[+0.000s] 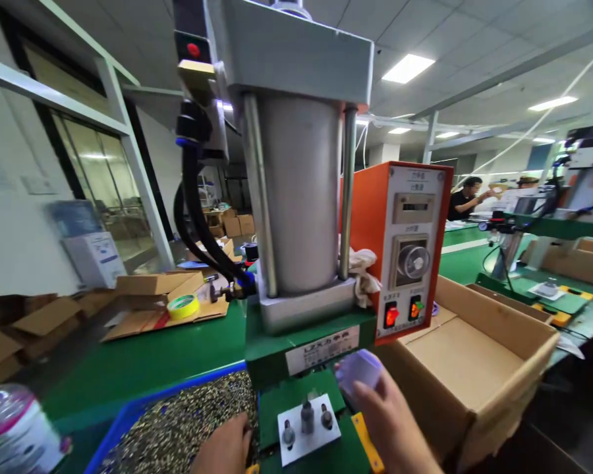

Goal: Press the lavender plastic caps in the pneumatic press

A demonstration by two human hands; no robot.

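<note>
My right hand is closed around a pale purple, cup-like piece, slightly blurred, beside the front of the press. Below and left of it, a metal plate with an upright pin and two bolts sits on the green press base. My left hand is low at the right side of a blue tray filled with small brassy and dark metal parts. Its fingers are curled together near the press base; whatever they may hold is hidden.
An orange control box with lit switches stands right of the press. An open cardboard box is beside it. Yellow tape lies on cardboard at left, and a plastic bottle stands near the front. Another person sits far right.
</note>
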